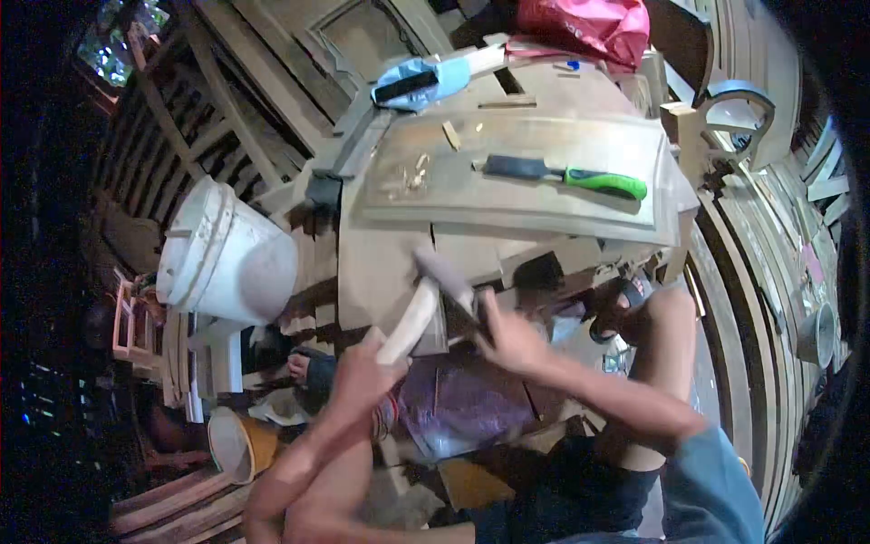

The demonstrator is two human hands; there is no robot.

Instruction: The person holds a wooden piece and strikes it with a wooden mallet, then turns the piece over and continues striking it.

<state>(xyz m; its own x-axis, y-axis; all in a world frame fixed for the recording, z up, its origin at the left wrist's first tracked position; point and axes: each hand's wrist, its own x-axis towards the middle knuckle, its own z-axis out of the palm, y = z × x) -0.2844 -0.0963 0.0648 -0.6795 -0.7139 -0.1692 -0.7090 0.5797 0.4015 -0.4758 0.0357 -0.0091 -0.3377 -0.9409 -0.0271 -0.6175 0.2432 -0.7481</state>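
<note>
My left hand (367,367) is closed around the lower end of a pale, slightly curved piece of wood (412,319), which points up and away over the bench. In my right hand (512,340) is a grey-bladed hand tool (444,274) with a dark handle, blurred by motion; its exact kind I cannot tell. The tool's blade crosses the upper end of the wood in this view. Beyond both hands, a wooden panel (399,214) lies on the bench. A green-handled tool with a broad dark blade (603,181) rests on it, beside small wood shavings (415,177).
A white bucket (231,258) stands at the left, with a smaller yellowish bucket (245,444) below it. A light-blue cloth-like item (444,82) and a red plastic bag (589,32) are at the far edge. Stacked boards (752,254) line the right side.
</note>
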